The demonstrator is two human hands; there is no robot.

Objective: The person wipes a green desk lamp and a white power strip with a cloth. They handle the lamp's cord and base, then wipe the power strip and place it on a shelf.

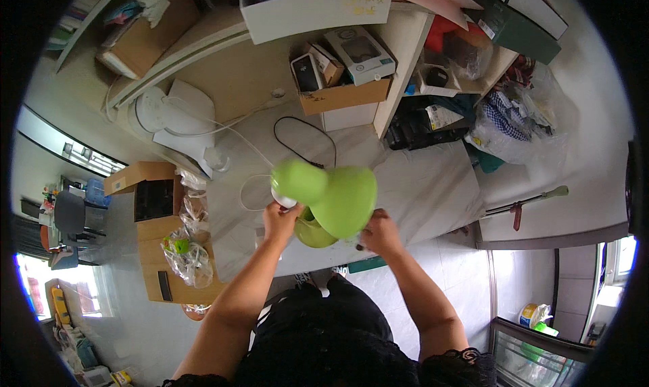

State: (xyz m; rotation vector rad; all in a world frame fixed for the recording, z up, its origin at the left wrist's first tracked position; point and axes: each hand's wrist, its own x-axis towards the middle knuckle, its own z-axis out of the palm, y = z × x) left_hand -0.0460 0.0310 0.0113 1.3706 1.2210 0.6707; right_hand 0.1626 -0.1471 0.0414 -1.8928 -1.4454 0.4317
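At the frame's centre, the left hand [279, 223] is closed on a green lamp [348, 201]; the right hand [380, 233] curls beside its shade, and whether it grips anything I cannot tell. Beneath lies a marbled white table [426, 198], a black cable [334, 145] looped toward its back. A carton [345, 96] sits upper centre, a plastic bag [541, 140] upper right, a chair [69, 212] on the pale floor [122, 252] far left.

We look steeply down from head height through one wide fisheye, above the hands [278, 223], facing the desk [422, 187] beyond them.
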